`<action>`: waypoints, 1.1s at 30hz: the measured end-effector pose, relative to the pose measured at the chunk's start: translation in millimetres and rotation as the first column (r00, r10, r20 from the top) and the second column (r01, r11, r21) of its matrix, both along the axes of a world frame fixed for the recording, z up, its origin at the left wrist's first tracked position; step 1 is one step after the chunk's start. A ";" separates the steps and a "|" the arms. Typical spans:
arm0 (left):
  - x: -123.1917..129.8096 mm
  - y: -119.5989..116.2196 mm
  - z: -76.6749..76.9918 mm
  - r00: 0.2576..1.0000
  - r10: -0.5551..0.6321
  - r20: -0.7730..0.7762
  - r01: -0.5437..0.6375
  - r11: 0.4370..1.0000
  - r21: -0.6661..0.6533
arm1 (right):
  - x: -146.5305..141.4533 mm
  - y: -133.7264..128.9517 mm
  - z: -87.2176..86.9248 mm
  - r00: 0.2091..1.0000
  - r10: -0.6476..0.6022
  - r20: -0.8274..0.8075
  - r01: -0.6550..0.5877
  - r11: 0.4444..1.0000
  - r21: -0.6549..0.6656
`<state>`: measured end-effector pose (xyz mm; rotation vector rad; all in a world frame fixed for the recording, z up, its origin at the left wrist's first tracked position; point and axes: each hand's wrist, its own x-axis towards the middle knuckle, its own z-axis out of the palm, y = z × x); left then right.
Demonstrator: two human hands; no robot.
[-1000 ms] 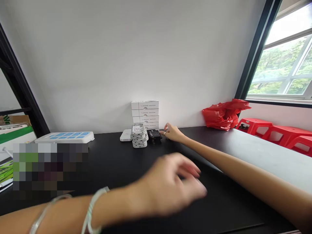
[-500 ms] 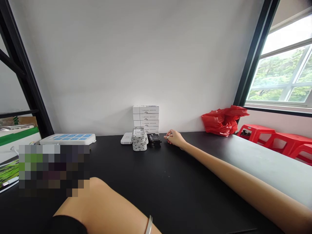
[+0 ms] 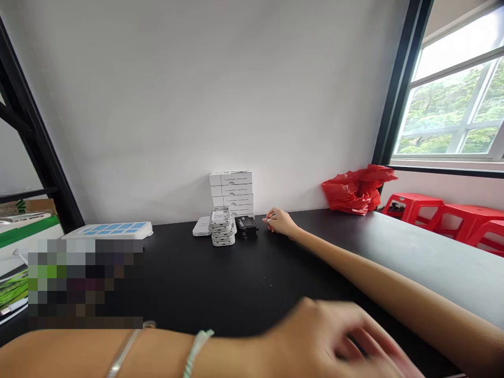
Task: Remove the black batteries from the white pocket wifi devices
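right hand (image 3: 280, 222) lies near the far edge of the surface (image 3: 189, 283), just right of the black stack (image 3: 247, 226), fingers curled; grip too small to tell. left hand (image 3: 334, 341) blurred, partly cut off, fingers bent; grip cannot be told. black stack sits beside white devices (image 3: 221, 226).

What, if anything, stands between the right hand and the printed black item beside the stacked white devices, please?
Nothing visible does: only a strip of black tabletop shows between the right hand and the black item. The stacked white devices stand on the item's other side, outside that gap.
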<state>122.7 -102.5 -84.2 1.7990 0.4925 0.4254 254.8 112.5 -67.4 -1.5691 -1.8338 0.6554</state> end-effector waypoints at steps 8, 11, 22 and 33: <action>-112.9 82.9 70.5 0.738 0.619 -0.269 -0.259 0.628 0.734 | -6.3 -35.2 11.4 0.968 0.120 0.222 -0.145 0.985 0.097; -125.9 90.6 53.5 0.686 0.662 -0.303 -0.173 0.552 0.816 | -5.4 -53.7 9.1 0.929 0.161 0.332 -0.232 0.955 0.187; -122.6 78.9 39.7 0.662 0.686 -0.301 0.042 0.368 0.929 | -9.4 -76.5 8.1 0.711 0.176 0.681 -0.457 0.851 0.258; -149.8 96.5 50.2 0.802 0.565 -0.193 0.230 0.006 0.973 | -8.3 -79.3 12.8 0.754 0.161 0.637 -0.442 0.842 0.310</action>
